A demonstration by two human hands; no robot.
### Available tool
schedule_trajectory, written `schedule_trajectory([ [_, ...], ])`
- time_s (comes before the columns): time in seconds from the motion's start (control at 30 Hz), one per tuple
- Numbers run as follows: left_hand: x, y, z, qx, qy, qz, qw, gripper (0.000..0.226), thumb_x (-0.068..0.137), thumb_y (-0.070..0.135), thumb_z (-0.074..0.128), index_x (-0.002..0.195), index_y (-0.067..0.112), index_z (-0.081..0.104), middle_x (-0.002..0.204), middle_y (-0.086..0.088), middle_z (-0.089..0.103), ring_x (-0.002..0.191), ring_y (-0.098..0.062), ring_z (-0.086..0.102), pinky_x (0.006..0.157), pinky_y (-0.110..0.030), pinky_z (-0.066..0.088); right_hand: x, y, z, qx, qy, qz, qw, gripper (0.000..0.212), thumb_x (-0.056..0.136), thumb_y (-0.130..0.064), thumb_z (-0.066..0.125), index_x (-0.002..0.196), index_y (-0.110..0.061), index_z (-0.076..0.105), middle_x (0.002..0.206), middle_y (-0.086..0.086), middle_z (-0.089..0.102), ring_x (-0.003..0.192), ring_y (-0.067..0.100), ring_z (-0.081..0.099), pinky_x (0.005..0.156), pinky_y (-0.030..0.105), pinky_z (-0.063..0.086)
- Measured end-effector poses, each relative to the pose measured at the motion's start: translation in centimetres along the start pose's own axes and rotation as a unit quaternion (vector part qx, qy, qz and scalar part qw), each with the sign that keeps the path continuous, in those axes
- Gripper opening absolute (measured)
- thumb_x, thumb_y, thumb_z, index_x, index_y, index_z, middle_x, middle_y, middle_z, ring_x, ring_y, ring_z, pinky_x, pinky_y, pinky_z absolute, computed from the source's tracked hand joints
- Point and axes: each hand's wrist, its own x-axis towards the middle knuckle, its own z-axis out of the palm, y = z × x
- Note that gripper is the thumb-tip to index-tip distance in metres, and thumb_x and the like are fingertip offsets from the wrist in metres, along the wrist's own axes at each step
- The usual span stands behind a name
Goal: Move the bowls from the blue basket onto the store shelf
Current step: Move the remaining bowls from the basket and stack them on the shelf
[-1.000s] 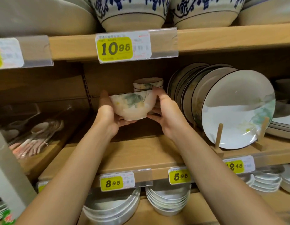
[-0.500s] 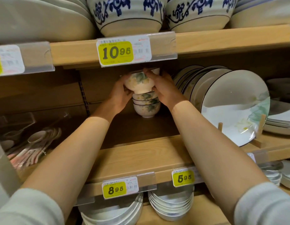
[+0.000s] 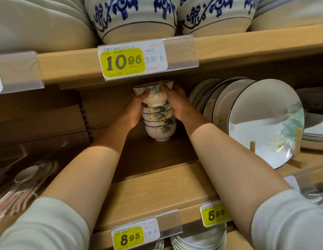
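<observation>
A white bowl with green leaf print point(image 3: 154, 93) sits on top of a stack of matching bowls point(image 3: 159, 126) deep on the middle wooden shelf point(image 3: 153, 192). My left hand point(image 3: 137, 107) grips the top bowl's left side and my right hand point(image 3: 175, 101) grips its right side. The bowl's rim is just under the shelf above. The blue basket is out of view.
Upright white plates point(image 3: 265, 123) lean in a wooden rack right of the stack. Large blue-patterned bowls point(image 3: 133, 17) stand on the upper shelf. Ceramic spoons point(image 3: 25, 179) lie at the left. Yellow price tags line the shelf edges; more dishes sit below.
Both hands carried the bowl from the shelf front up and back onto the stack. The view has moved closer, and the bowl now rests lower on the pile.
</observation>
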Motion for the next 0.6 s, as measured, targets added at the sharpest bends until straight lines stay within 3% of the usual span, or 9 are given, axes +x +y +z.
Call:
schedule_trajectory([
  [0.1, 1.0, -0.8, -0.5, 0.052, 0.014, -0.008, 0.999, 0.041, 0.095, 0.026, 0.057, 0.134, 0.014, 0.052, 0.126, -0.002, 0.064, 0.110, -0.010, 0.062, 0.084, -0.023, 0.050, 0.8, 0.7, 0.0, -0.006, -0.012, -0.007, 1.000, 0.050, 0.092, -0.034, 0.061, 0.138, -0.019, 0.048, 0.129, 0.001, 0.058, 0.102, 0.011, 0.059, 0.078, 0.023, 0.045],
  [0.27, 3.3, -1.4, -1.4, 0.086, 0.001, -0.018, 0.996, 0.049, 0.094, 0.031, 0.059, 0.139, 0.015, 0.046, 0.135, -0.002, 0.058, 0.120, -0.013, 0.055, 0.092, -0.024, 0.043, 2.3, 1.0, 0.4, -0.003, -0.008, -0.021, 1.000, 0.048, 0.092, -0.029, 0.060, 0.137, -0.019, 0.050, 0.132, 0.005, 0.059, 0.115, 0.019, 0.058, 0.096, 0.033, 0.047],
  [0.4, 4.3, -2.0, -1.8, 0.071, -0.003, -0.013, 0.997, 0.036, 0.095, 0.027, 0.057, 0.129, 0.019, 0.050, 0.127, -0.001, 0.061, 0.104, -0.005, 0.061, 0.084, -0.020, 0.048, 3.1, 1.1, 0.7, -0.020, -0.006, -0.006, 1.000, 0.044, 0.092, -0.030, 0.058, 0.134, -0.017, 0.052, 0.125, 0.005, 0.061, 0.108, 0.019, 0.059, 0.088, 0.030, 0.046],
  [0.53, 4.8, -3.5, -2.3, 0.099, 0.006, -0.055, 0.994, 0.053, 0.093, 0.034, 0.060, 0.140, 0.017, 0.040, 0.134, -0.003, 0.057, 0.112, -0.015, 0.059, 0.092, -0.032, 0.046, 3.3, 2.2, 0.5, -0.024, -0.013, 0.029, 0.999, 0.024, 0.094, -0.028, 0.054, 0.117, -0.021, 0.055, 0.111, 0.005, 0.064, 0.091, 0.014, 0.062, 0.072, 0.026, 0.047],
  [0.6, 5.1, -4.2, -2.5, 0.107, 0.007, -0.071, 0.992, 0.055, 0.093, 0.035, 0.060, 0.141, 0.017, 0.039, 0.135, -0.003, 0.057, 0.113, -0.015, 0.058, 0.094, -0.035, 0.045, 3.4, 3.0, 0.3, -0.023, -0.009, 0.036, 0.999, 0.024, 0.095, -0.027, 0.053, 0.118, -0.020, 0.055, 0.113, 0.006, 0.065, 0.094, 0.017, 0.063, 0.073, 0.026, 0.047],
])
